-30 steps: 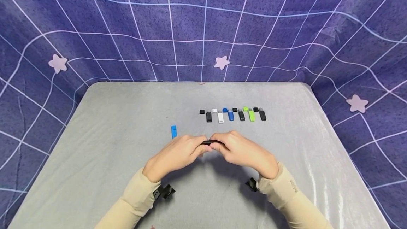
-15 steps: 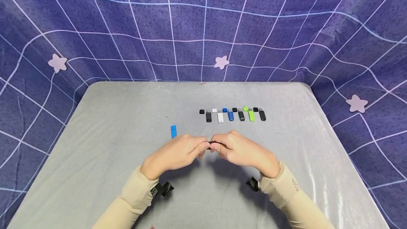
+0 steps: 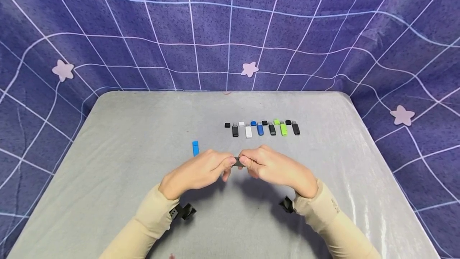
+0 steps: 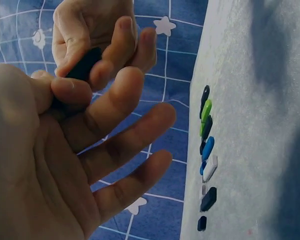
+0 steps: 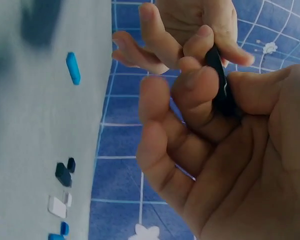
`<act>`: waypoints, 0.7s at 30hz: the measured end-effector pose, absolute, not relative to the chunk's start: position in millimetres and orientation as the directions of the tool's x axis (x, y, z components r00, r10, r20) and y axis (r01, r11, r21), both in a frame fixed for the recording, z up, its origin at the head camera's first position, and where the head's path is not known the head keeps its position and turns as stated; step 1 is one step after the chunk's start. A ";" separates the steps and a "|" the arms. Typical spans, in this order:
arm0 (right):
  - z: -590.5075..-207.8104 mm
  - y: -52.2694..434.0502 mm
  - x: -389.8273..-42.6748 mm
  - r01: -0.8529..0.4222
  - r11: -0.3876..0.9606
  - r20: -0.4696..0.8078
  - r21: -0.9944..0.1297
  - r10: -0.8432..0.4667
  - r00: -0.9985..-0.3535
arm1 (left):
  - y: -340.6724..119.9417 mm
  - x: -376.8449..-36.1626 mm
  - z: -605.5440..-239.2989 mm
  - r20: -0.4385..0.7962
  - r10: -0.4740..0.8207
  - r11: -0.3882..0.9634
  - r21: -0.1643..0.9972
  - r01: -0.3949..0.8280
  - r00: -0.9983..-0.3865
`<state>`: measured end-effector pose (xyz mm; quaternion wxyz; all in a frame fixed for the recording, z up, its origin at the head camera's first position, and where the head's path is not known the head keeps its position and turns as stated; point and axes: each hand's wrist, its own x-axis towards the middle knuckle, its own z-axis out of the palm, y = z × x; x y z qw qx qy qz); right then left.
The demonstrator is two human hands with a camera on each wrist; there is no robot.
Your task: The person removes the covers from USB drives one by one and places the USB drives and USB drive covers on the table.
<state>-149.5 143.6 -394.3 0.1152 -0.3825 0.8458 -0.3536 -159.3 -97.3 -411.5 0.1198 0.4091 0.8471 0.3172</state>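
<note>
A black USB stick is held above the table between both hands, one end in each. My left hand pinches its left end between thumb and forefinger. At the right end, my right hand grips it with thumb and curled fingers. The right wrist view shows a thin seam across the dark stick; much of its body is hidden by fingers. Just beyond the left hand lies a blue USB stick with its cap on, partly covered by that hand in the head view.
Farther back on the grey-covered table is a row of several uncapped USB sticks, among them a white one, a blue one and a green one. Their caps lie behind them, such as a black cap. A purple curtain surrounds the table.
The black USB stick has turned between the hands, from edge-on to showing more of its flat face. The fingers have shifted slightly; the sticks on the table stay put.
</note>
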 end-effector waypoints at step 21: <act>-391.1 136.1 -148.6 -0.624 0.504 0.011 -0.596 -0.773 -0.635 | -96.4 -160.5 -405.6 0.137 0.796 0.425 0.566 0.706 -0.590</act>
